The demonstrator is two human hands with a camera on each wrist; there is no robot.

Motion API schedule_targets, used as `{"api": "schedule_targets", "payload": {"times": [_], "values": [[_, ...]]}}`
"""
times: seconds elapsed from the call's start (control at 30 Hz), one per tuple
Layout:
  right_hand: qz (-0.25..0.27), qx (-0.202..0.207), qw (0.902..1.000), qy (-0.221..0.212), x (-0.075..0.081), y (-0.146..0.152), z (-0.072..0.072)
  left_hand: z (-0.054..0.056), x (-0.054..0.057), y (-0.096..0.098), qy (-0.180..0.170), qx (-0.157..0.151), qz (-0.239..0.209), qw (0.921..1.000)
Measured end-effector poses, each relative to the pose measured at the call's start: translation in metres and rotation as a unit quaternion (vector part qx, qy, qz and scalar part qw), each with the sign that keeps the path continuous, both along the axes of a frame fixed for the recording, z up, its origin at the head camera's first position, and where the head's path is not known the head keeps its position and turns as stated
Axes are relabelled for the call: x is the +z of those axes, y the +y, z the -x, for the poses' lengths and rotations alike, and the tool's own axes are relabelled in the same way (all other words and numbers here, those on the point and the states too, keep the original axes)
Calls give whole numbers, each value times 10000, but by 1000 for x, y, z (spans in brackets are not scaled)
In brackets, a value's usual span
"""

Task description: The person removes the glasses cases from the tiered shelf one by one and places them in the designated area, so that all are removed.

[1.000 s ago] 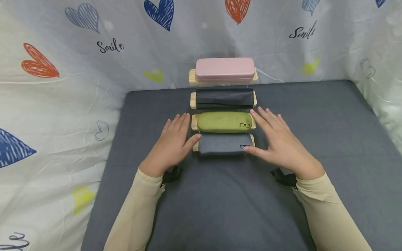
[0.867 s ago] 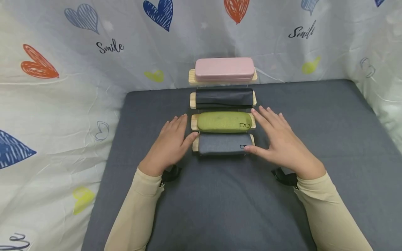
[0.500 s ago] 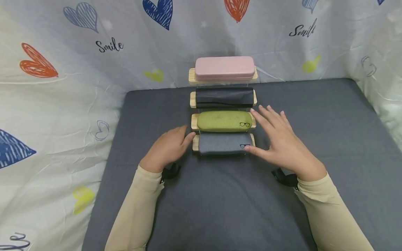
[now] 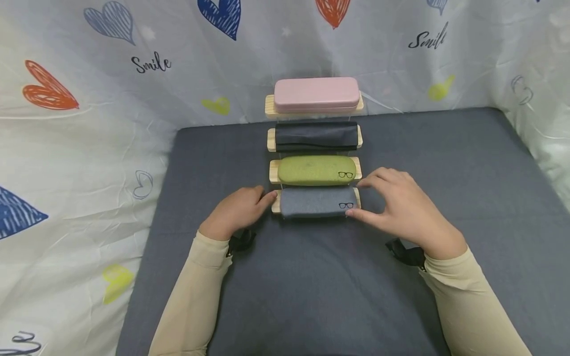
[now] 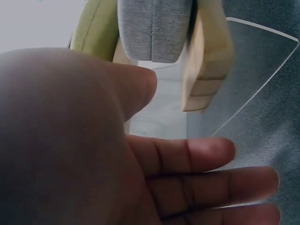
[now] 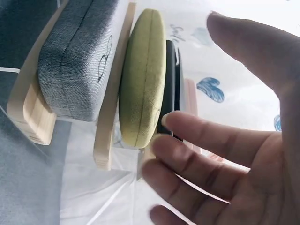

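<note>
A grey glasses case (image 4: 311, 201) with a glasses print lies on the lowest wooden slat (image 4: 275, 203) of a tiered display stand. Above it sits a green glasses case (image 4: 307, 170). My left hand (image 4: 236, 210) is at the stand's left end, its thumb close to the grey case; the left wrist view shows the fingers (image 5: 197, 152) extended and holding nothing. At the other end, my right hand (image 4: 403, 212) has thumb and fingers spread around the grey case's end in the head view. In the right wrist view its fingers (image 6: 183, 157) are loosely bent, apart from the cases.
Higher on the stand are a black folded case (image 4: 316, 136) and, at the top, a pink hard case (image 4: 316, 94). A clear side panel (image 5: 262, 61) joins the slats. Grey cloth (image 4: 303, 287) covers the table, and a heart-printed curtain (image 4: 276, 54) hangs behind.
Left fingers have drawn down from beside the green case to the lowest slat. Right fingers have bent and lowered from the green case's end towards the grey case. The cases stay in place.
</note>
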State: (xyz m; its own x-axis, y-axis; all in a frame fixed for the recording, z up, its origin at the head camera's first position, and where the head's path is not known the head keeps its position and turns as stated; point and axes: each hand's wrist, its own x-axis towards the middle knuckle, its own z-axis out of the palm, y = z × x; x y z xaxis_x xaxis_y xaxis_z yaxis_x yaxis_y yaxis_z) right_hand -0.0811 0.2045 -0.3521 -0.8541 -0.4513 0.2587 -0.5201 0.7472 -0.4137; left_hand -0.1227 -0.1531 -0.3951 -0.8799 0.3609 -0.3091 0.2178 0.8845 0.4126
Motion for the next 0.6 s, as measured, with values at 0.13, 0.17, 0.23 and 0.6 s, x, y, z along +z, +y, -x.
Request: {"api": "schedule_targets", "payload": {"times": [0.13, 0.17, 0.23, 0.6], "values": [[-273, -55, 9993, -265, -1, 0, 0, 2, -4, 1, -64, -12, -55, 10000], [-326, -75, 9989, -328, -2, 0, 0, 2, -5, 1, -85, -28, -82, 9999], [-412, -114, 9979, -484, -6, 1, 2, 2, -8, 1, -143, -80, -125, 9998], [-442, -14, 9932, -1075, -23, 4, 15, 4, -14, -1, -240, -294, -399, 9985]]}}
